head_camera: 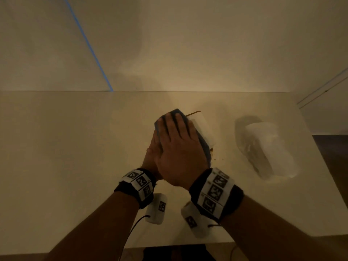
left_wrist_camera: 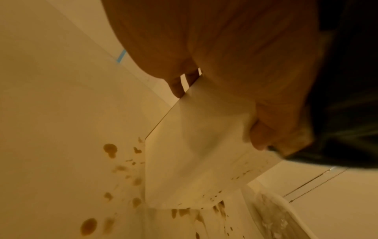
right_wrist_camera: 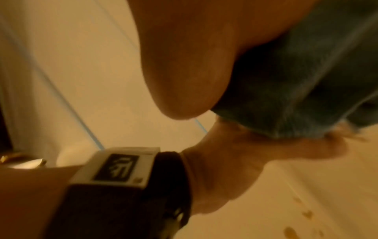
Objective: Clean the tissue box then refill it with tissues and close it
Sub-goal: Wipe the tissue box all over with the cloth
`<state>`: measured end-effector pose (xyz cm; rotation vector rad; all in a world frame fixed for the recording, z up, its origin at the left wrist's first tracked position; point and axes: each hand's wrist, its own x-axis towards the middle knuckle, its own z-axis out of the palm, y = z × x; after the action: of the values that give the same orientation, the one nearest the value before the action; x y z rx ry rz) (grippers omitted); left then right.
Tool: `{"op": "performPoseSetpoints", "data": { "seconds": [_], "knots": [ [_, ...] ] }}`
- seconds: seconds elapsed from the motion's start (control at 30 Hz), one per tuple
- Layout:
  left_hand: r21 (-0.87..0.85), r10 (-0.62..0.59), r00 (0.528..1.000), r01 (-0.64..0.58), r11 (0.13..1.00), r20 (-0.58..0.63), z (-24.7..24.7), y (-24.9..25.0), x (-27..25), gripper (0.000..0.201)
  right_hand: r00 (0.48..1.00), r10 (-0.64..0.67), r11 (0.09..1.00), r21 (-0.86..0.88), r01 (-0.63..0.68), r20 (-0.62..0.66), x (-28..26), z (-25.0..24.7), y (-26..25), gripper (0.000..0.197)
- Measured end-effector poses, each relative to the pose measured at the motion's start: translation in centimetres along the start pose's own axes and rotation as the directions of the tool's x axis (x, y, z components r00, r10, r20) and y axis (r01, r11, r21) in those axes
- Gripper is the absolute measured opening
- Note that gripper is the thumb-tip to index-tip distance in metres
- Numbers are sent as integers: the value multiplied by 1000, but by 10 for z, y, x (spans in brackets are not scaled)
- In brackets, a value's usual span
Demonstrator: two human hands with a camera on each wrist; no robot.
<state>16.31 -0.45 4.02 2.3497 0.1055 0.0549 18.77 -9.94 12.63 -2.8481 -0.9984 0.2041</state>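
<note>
At table point(head_camera: 75, 147) centre, your right hand point(head_camera: 178, 147) lies flat on a blue cloth point(head_camera: 204, 146), fingers straight and spread, pressing the cloth onto the top of the white box point(head_camera: 206, 129). Box sits w/ its far end angled toward the wall; a thin brown edge point(head_camera: 194, 113) shows at that far end.

Your left hand point(head_camera: 153, 157) is tucked under and left of the right, against the box's near-left side. Left wrist view: thumb point(left_wrist_camera: 263, 134) is pressed on one white face of the box point(left_wrist_camera: 194, 161), other fingers point(left_wrist_camera: 178, 87) wrap behind the far edge, so that hand grips the box. Box face carries small brown specks near its lower edge.

Brown stains point(left_wrist_camera: 110, 149) are spattered on the table just beside and below the box; a few specks point(head_camera: 216, 160) also show in head view, right of the cloth's near corner. Right wrist view: blurred, cloth point(right_wrist_camera: 306, 80) under the palm, thumb point(right_wrist_camera: 184, 72) free of it.

Tissue pack point(head_camera: 267, 147), clear-wrapped, lies on the table well right of the box, apart from both hands

Blue tape line point(head_camera: 88, 44) runs up the wall behind
</note>
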Motion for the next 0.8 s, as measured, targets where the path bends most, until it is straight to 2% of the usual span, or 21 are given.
{"op": "performPoseSetpoints", "data": {
  "seconds": [0.07,0.1,0.13,0.2,0.23,0.3,0.37,0.47,0.57,0.6,0.63,0.7,0.73,0.8],
  "knots": [
    [-64,-41,998,38,997,-38,4,-4,2,107,998,-64,998,-21,64,0,14,-3,6,74],
    [-71,-59,998,61,996,19,5,-3,7,99,998,-64,998,-16,64,3,22,-6,11,73],
    [-9,-62,996,63,998,70,2,3,7,94,999,-43,999,2,43,11,29,-8,17,72],
    [80,-34,999,33,996,16,1,7,10,97,999,35,999,36,-36,34,40,-11,28,74],
    [31,-47,999,47,998,0,-1,7,9,105,996,77,996,41,-79,38,45,-12,34,75],
    [-181,-139,990,131,975,-30,-1,3,6,119,987,155,984,81,-158,43,49,-16,45,76],
    [-236,-185,982,174,956,-27,-1,0,6,121,971,228,958,163,-238,73,51,-18,55,76],
    [-221,-197,980,187,957,-27,-2,2,5,116,925,341,854,357,-380,169,52,-25,68,74],
    [-225,-181,983,169,960,-31,0,0,4,111,857,409,642,569,-514,313,48,-28,84,73],
    [-213,-171,985,160,964,-33,0,1,4,111,850,421,604,601,-523,317,43,-27,87,73],
    [-210,-163,986,152,966,-35,0,0,4,112,858,435,620,600,-506,274,37,-24,87,74],
    [-205,-157,987,146,968,-40,0,2,5,113,899,432,791,447,-416,73,19,-15,76,77],
    [-188,-141,989,129,974,-50,-1,4,6,111,922,387,880,306,-363,-20,9,-11,64,78],
    [-148,-106,990,91,985,-90,-1,10,7,99,963,253,964,101,-244,-96,-6,-4,35,79]
  ]
}}
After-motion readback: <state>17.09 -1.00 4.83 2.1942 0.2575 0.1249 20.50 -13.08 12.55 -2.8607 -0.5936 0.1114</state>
